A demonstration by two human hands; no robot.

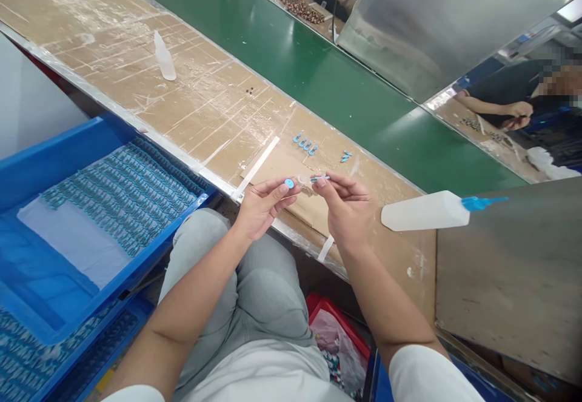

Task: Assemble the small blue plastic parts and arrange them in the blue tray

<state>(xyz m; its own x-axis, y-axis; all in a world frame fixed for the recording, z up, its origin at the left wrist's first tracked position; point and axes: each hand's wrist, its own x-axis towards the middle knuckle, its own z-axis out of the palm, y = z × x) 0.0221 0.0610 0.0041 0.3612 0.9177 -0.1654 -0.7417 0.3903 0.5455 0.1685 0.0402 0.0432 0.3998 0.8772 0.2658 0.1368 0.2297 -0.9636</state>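
Observation:
Between the thumb and fingers of my left hand (268,205) is a small round blue disc (289,183). My right hand (348,205), close beside it, pinches a small blue piece (319,178). A clear, transparent bit (302,179) shows between the two hands; which hand holds it I cannot tell. Just beyond my hands, a short row of blue pieces (304,144) lies on the cardboard-covered table. A smaller cluster of blue pieces (346,156) lies to its right. Near my right hand a white bottle with a blue nozzle (425,211) rests on its side.
A blue tray (86,305) at my left holds many small blue parts in rows. Another white bottle (164,56) is on the table (204,108). Beyond runs a green conveyor belt (254,20), with co-workers' hands (518,115) across it. A red bin (339,323) sits below.

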